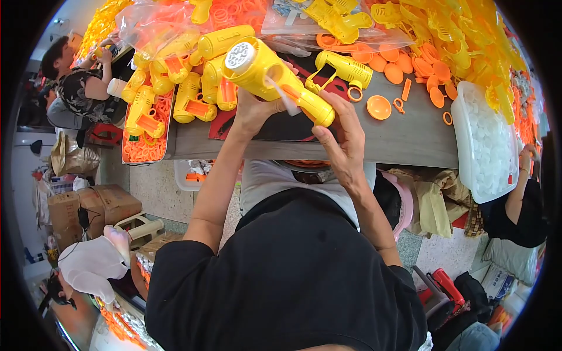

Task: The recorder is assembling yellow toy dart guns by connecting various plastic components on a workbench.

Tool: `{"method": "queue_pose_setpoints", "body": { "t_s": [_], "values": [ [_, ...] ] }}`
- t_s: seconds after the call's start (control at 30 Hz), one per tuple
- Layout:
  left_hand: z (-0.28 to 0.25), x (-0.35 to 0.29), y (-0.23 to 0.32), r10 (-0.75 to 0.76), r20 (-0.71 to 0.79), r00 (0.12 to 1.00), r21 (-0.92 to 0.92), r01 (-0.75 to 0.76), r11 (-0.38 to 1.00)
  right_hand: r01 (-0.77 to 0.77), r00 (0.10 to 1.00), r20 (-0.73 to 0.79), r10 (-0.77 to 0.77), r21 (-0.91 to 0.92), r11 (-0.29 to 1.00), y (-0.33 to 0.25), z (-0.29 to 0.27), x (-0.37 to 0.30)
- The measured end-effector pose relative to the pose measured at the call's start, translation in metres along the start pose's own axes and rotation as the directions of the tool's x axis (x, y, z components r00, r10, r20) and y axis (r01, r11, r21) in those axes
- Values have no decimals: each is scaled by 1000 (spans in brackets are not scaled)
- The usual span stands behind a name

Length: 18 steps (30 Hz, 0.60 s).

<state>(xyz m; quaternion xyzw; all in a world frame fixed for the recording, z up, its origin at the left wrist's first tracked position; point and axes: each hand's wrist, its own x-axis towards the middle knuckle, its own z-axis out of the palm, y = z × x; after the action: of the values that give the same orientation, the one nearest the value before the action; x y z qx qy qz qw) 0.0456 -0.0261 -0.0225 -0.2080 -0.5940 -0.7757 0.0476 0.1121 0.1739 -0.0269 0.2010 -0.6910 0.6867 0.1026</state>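
A yellow toy bubble gun (263,73) with a round white, many-holed nozzle is held tilted over the near part of the table. My left hand (254,113) grips it from below, behind the nozzle; some of its fingers are hidden by the toy. At the handle end, my right hand (346,131) has its thumb and fingers around the yellow grip. A pale translucent strip (288,100) shows beside the handle. Just beyond lies a yellow shell half (345,68), with orange discs (379,107) and small orange rings and triggers to its right.
Several similar yellow guns (143,114) crowd the left, some over a tray of orange rings (143,151). Yellow shells (448,35) pile up at the back right. A white tub (489,146) of translucent pieces sits at the right edge. Other people work on both sides.
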Motion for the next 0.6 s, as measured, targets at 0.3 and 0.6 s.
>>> {"method": "queue_pose_setpoints", "body": {
  "t_s": [0.3, 0.6],
  "values": [
    [19, 1, 43, -33, 232, 972, 723, -149, 674, -134, 985, 89, 147, -135, 982, -33, -17, 46],
    [14, -15, 53, -406, 91, 909, 394, 342, 853, -318, 946, 93, 310, 448, 836, 28, -14, 1]
  ]
}}
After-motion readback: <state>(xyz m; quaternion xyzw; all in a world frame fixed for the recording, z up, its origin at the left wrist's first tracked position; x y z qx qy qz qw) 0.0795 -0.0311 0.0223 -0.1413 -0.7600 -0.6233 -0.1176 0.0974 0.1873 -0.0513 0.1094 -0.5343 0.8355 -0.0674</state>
